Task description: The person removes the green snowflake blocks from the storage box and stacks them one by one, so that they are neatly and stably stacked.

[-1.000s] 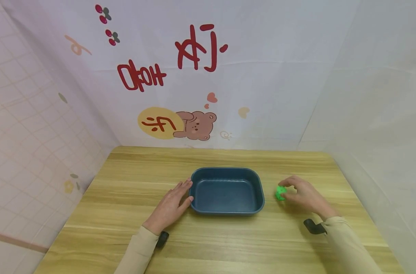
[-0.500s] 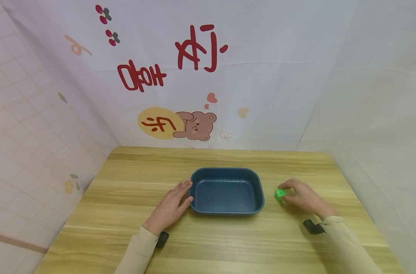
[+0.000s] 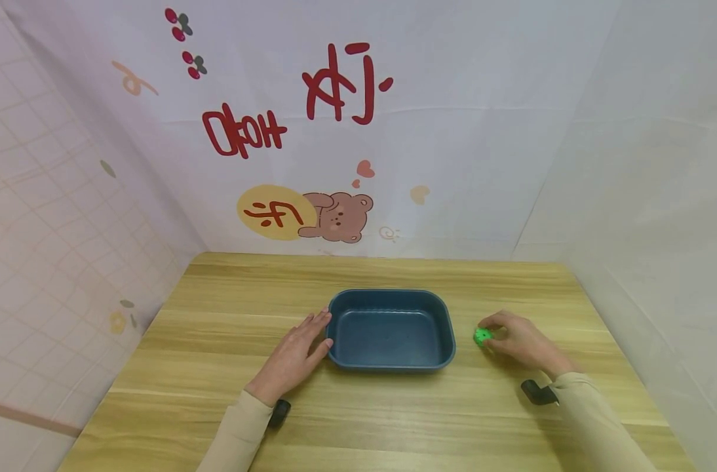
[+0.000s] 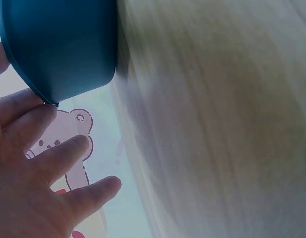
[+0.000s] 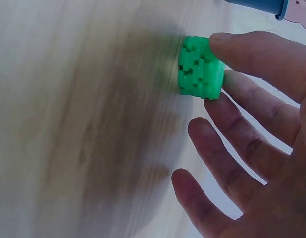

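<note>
A small green toy wheel with blocky tread is pinched between the thumb and fingers of my right hand, right of the dish. In the right wrist view the wheel has my thumb on its upper edge and fingertips at its lower edge, the other fingers spread. The dark blue rectangular dish stands in the middle of the table with nothing in it. My left hand touches its left rim with fingers extended. The left wrist view has those fingertips right at the dish's rim.
The wood-grain table reaches back to a white cloth wall printed with a bear and red characters. More cloth hangs along the left and right sides. Black wrist mounts jut from both sleeves.
The green wheel has turned in my right hand, so that its flat face with the dark centre hole shows more. My right hand has shifted slightly nearer; the left hand and dish stay put.
</note>
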A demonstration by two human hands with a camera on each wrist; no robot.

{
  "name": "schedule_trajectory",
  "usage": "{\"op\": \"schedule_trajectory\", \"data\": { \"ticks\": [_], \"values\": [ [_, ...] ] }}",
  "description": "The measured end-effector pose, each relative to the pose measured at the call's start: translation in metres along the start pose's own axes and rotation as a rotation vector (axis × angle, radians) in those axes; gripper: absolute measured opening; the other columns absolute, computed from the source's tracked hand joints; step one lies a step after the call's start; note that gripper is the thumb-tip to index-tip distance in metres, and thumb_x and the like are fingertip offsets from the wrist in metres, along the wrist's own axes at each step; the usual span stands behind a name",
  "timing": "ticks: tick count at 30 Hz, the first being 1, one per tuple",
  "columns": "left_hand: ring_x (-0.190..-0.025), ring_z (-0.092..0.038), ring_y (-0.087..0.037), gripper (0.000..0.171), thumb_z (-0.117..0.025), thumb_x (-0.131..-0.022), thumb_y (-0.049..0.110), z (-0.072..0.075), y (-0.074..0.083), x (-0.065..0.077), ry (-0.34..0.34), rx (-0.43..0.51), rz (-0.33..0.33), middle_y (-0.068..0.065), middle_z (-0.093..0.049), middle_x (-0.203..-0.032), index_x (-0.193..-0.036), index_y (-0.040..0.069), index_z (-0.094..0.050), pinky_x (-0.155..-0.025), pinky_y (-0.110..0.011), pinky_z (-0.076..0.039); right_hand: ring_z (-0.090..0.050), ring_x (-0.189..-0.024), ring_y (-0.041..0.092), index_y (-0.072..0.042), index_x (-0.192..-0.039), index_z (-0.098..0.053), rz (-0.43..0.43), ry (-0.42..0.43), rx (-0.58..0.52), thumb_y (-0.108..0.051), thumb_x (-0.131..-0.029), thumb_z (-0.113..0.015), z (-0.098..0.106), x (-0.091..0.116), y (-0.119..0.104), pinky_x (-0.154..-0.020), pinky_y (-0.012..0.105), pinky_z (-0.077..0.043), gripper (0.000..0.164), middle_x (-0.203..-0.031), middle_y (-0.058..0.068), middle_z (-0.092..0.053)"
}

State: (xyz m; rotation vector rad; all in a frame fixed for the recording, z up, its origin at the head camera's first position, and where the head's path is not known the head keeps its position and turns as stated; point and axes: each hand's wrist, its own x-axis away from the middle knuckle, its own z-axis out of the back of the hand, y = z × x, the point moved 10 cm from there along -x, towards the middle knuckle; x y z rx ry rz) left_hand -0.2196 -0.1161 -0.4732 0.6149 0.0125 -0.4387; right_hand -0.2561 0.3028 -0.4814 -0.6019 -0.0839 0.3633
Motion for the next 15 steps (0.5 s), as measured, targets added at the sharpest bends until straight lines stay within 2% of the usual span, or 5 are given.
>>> {"op": "schedule_trajectory", "data": {
  "ticks": [10, 15],
  "values": [
    [-0.152, -0.032, -0.035, 0.06, -0.054, -0.109, 0.04, 0.0006, -0.0003, 0.0007, 0.0, 0.01, -0.005, -0.003, -0.034, -0.166, -0.16, 0.012, -0.042, -0.117, -0.066, -0.03, -0.067, -0.105, 0.029, -0.005, -0.121, -0.071, -0.012, 0.0, -0.006, -0.016, -0.089, -0.082, -0.0032, -0.0013, 0.0057, -0.091, 0.052, -0.054, 0.036, -0.112, 0.005, -0.071],
    [-0.153, -0.032, -0.034, 0.06, -0.054, -0.109, 0.04, 0.0001, -0.0008, 0.0007, -0.007, 0.004, -0.001, -0.003, -0.034, -0.166, -0.16, 0.012, -0.041, -0.118, -0.065, -0.03, -0.064, -0.116, 0.037, -0.003, -0.131, -0.067, -0.032, 0.007, -0.01, -0.029, -0.093, -0.08, 0.001, 0.0015, 0.0081, -0.096, 0.058, -0.052, 0.048, -0.124, 0.013, -0.07]
  ]
}}
